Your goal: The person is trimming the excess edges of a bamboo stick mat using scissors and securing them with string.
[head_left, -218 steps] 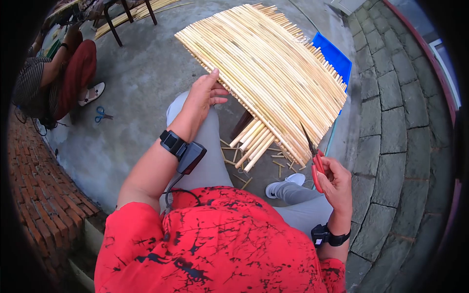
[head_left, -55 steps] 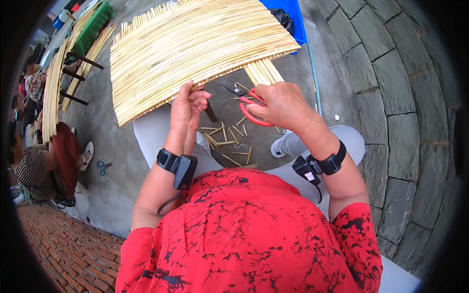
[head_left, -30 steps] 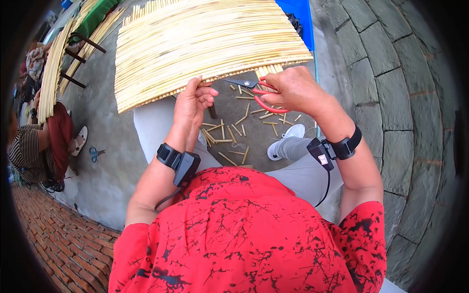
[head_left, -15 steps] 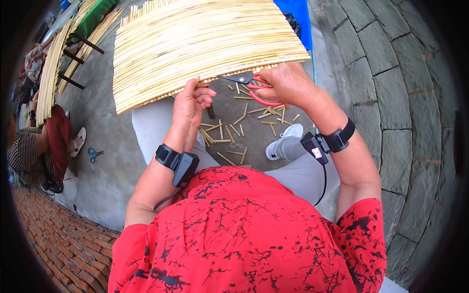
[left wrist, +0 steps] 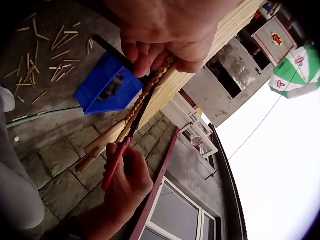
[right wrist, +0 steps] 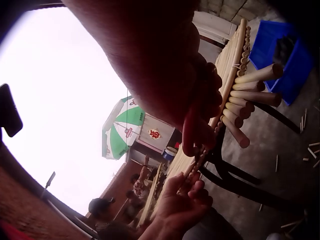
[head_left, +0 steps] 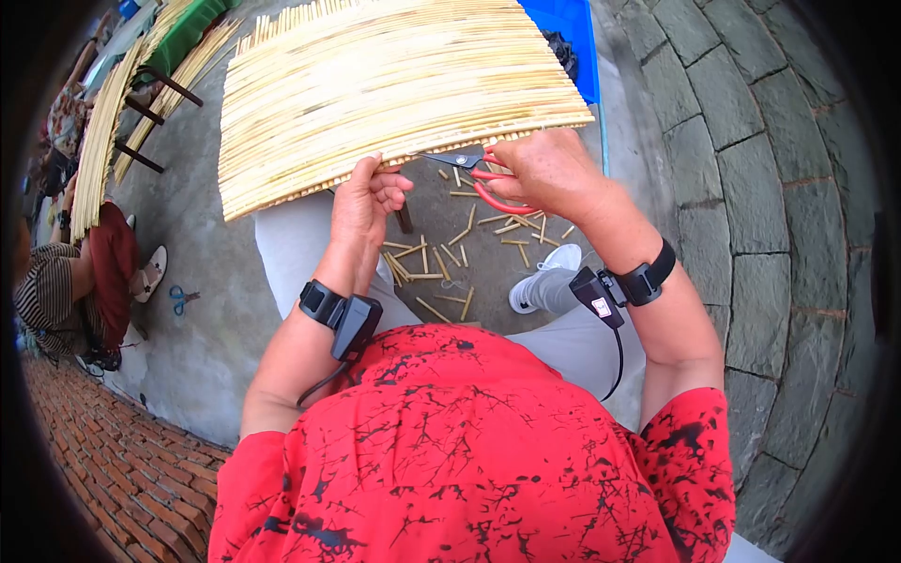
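Observation:
A panel of pale, thin sticks (head_left: 394, 84) lies across the top of the head view, one corner over the left knee. My left hand (head_left: 364, 199) pinches its near edge between thumb and curled fingers; the left wrist view shows the braided edge (left wrist: 136, 106) beneath that hand (left wrist: 170, 30). My right hand (head_left: 556, 174) grips the red handles of dark-bladed scissors (head_left: 460, 160), the blades pointing left along the near edge, just right of the left hand. In the right wrist view, thicker sticks (right wrist: 257, 97) stick out below the panel, and the right hand (right wrist: 150, 60) is mostly dark.
Short cut pieces (head_left: 441, 263) litter the floor between the feet. A blue bin (head_left: 580, 47) stands behind the panel's right end. Blue-handled scissors (head_left: 178, 298) lie on the floor at left, near a seated person (head_left: 70, 291). Long sticks (head_left: 101, 141) rest at upper left.
The head view has turned, and the panel now lies more level across it. The right hand with the scissors has moved from the panel's right corner to beside the left hand.

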`<state>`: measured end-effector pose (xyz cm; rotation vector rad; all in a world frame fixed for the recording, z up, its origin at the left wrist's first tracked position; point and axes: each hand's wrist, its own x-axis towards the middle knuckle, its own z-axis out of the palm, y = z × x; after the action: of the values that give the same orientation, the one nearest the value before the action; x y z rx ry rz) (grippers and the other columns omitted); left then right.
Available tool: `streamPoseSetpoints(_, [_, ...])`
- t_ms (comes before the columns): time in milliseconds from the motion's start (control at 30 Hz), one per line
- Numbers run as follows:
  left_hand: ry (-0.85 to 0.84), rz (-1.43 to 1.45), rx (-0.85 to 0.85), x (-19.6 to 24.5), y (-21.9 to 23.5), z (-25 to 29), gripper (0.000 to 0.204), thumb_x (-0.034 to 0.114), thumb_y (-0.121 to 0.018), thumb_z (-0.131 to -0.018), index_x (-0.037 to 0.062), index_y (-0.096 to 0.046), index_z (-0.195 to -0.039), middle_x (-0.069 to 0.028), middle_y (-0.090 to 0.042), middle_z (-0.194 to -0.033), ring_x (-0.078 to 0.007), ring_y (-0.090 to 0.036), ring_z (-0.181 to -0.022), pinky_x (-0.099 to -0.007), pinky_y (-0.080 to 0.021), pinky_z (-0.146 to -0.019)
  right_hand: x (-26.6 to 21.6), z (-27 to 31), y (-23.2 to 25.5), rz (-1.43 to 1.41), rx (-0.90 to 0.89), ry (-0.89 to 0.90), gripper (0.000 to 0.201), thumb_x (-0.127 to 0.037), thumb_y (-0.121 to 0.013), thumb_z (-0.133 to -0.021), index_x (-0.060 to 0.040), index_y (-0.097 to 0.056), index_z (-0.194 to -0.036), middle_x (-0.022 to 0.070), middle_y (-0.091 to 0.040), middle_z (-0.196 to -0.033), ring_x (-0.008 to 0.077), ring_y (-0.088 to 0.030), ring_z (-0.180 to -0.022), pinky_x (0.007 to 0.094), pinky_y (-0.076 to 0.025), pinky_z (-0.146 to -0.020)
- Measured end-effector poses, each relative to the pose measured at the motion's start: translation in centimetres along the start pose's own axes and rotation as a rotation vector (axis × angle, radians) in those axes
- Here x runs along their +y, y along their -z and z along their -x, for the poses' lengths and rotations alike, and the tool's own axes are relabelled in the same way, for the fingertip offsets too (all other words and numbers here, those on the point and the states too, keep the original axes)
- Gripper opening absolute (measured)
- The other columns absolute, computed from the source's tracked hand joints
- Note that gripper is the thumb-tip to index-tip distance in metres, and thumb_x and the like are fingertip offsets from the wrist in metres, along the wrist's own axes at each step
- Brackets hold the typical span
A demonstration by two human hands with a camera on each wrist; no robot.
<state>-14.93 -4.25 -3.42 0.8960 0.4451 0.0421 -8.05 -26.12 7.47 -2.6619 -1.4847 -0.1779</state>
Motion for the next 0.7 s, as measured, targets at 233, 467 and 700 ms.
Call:
streamPoseSetpoints(233, [-0.006, -0.031, -0.052, 2.5, 2.7, -0.8, 0.029, 0.024, -0.054, -0.082, -0.0043, -0.059, -0.082, -0.0154, -0.063, -0.064, -0.015, -0.057, -0.046, -0.0215, -0.047, -0.043, 0.4, 3.5, 2.9, -0.078, 0.027, -0.234, 0.024, -0.028, -0.067, -0.069, -0.0047, -0.063, -0.074, 0.012, -0.059, -0.06, 0.0253, -0.059, -0.057, 0.0348, -0.046, -0.053])
streamPoseSetpoints(467, [-0.068, 0.022, -0.026, 3.9, 5.3, -3.5, 0.039, 0.033, -0.058, -0.083, -0.0033, -0.053, -0.095, -0.0174, -0.063, -0.074, -0.0162, -0.061, -0.058, -0.0234, -0.05, -0.05, 0.9, 8.8, 2.4, -1.283, 0.332, -0.669, 0.019, -0.006, -0.067, -0.076, -0.0051, -0.055, -0.09, -0.0041, -0.052, -0.074, 0.0015, -0.047, -0.063, 0.0174, -0.038, -0.049])
streamPoseSetpoints(700, [0.156, 0.007, -0.256, -0.9, -0.1, 3.7, 0.051, 0.033, -0.061, -0.082, -0.0014, -0.045, -0.117, -0.0181, -0.059, -0.095, -0.0249, -0.061, -0.083, -0.0348, -0.053, -0.071, -0.8, 12.2, -1.8, -1.216, 0.062, -0.663, 0.023, -0.009, -0.07, -0.072, -0.0045, -0.052, -0.087, -0.002, -0.054, -0.076, 0.0065, -0.051, -0.068, 0.0219, -0.044, -0.064])
